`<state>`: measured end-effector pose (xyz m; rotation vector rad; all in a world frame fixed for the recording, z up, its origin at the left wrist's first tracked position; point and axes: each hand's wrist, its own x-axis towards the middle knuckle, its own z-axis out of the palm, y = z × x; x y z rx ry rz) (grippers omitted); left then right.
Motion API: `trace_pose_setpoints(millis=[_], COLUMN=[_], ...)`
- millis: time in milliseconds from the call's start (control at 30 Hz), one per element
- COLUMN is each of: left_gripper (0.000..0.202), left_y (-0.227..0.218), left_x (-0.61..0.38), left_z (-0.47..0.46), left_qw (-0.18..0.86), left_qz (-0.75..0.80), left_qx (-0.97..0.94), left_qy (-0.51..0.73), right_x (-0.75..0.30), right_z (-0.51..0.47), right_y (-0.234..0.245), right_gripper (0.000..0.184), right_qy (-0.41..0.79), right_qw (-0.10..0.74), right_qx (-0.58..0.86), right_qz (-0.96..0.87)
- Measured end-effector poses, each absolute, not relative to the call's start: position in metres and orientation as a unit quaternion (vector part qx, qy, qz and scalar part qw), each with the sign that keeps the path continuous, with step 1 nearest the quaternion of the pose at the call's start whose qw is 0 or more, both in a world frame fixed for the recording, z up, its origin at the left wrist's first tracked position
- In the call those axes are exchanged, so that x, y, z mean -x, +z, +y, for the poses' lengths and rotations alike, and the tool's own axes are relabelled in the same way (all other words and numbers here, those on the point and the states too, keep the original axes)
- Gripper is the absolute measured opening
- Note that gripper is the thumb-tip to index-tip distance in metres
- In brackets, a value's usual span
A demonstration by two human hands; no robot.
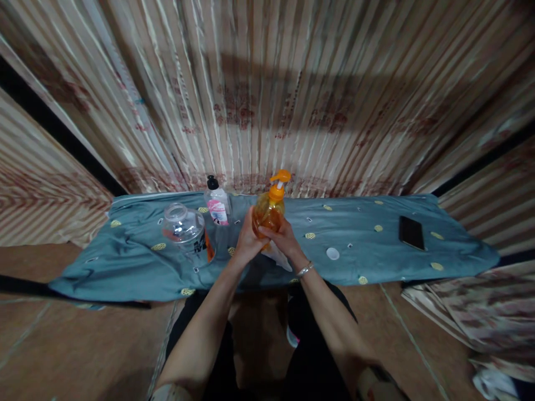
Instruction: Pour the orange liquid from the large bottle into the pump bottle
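Both hands hold an amber pump bottle (270, 211) with an orange pump top, tilted slightly to the right. My left hand (249, 235) is wrapped round its left side, and my right hand (285, 236) grips the lower right side, with a bracelet at that wrist. A white tissue or cloth (279, 257) hangs below the bottle, by the right hand. To the left stands a clear bottle (217, 203) with a black cap and a pink label. Nearer me on that side is a large clear plastic jar (190, 234) with black and orange print. The bottle's base is hidden.
A narrow table covered by a teal cloth (137, 267) with yellow motifs spans the view. On its right lie a white round lid (332, 254) and a dark phone (411, 233). A striped curtain (267, 100) hangs behind, and black poles (71, 128) frame the sides.
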<state>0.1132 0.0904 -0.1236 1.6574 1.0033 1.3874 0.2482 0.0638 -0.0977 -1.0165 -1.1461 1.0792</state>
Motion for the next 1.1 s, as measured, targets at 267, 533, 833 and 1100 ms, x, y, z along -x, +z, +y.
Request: trace_pose_setpoints(millis=[267,533,833,1100], left_gripper=[0.089,0.058,0.101,0.106], left_y=[-0.126,-0.120,-0.140,-0.166], left_x=[-0.137,-0.152,-0.161,-0.172], left_z=[0.085,0.091,0.091,0.076], left_qw=[0.317,0.343,0.386,0.396], left_qz=[0.418,0.367,0.354,0.401], left_qx=[-0.660,-0.676,-0.691,-0.727], left_qy=[0.537,0.539,0.497,0.392], right_x=[-0.247,-0.283,-0.311,-0.340], right_z=[0.058,0.049,0.067,0.106], right_y=[-0.104,-0.094,-0.097,-0.092], right_gripper=[0.068,0.103,0.092,0.103], right_qy=[0.361,0.329,0.331,0.196], right_qw=[0.615,0.588,0.548,0.548], right_qx=[0.545,0.517,0.579,0.697], right_qz=[-0.441,-0.528,-0.505,-0.420])
